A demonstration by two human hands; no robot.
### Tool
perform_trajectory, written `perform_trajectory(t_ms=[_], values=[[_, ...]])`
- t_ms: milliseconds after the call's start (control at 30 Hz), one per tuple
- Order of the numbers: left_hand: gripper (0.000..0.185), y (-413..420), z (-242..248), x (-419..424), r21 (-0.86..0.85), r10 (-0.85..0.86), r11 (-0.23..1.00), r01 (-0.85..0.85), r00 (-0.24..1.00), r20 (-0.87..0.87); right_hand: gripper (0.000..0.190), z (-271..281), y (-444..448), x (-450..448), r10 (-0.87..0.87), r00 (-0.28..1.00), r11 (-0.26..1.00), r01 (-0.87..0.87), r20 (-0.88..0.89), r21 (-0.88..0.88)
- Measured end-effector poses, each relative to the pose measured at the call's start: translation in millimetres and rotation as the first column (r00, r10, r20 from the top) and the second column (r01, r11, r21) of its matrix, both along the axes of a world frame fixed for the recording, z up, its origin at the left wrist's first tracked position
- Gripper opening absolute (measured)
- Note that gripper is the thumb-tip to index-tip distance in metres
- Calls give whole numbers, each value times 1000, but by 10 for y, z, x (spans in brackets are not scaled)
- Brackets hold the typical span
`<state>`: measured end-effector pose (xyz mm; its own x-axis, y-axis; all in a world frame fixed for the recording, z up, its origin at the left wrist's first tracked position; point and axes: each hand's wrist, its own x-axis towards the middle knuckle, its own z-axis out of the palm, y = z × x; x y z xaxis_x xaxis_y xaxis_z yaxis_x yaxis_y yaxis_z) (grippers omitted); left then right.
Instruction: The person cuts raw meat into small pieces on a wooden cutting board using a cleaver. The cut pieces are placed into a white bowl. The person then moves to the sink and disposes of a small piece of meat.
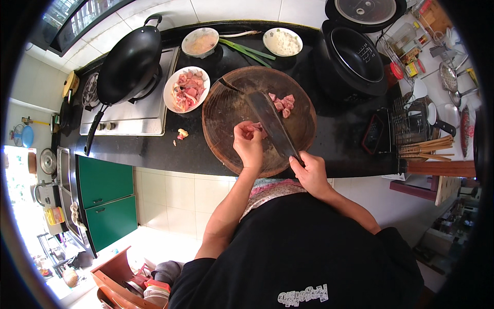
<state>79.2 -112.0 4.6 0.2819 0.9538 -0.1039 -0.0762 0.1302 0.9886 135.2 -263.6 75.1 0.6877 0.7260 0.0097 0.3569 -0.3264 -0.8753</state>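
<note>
A cleaver [273,125] with a broad dark blade lies slantwise over a round wooden chopping block [220,131]. My right hand [312,172] is closed around its handle at the block's near right side. My left hand [249,145], fingers curled, holds a piece of raw meat [263,130] beside the blade, which partly hides it. Right of the blade sits a small heap of cut meat chunks [285,103]. Beyond the block's far left edge, a white bowl [168,96] contains more raw meat pieces.
A black wok [129,65] stands on the gas stove [150,125] at left. Behind the block are two patterned bowls, one with rice-like white food [283,43], and green scallion stalks [247,50]. An open rice cooker [355,58] is at right. Scraps [182,134] lie on the counter.
</note>
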Motion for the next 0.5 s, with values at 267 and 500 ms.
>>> perform_trajectory(t_ms=[267, 500], values=[[14, 43, -76, -11, 149, -61, 985, 88, 983, -173, 23, 25, 20, 21, -13, 999, 1000, 13, 34, 4], [14, -55, -40, -62, 216, -92, 969, 122, 986, -140, 21, 63, 32, -1, 15, 998, 999, -13, 59, -31]])
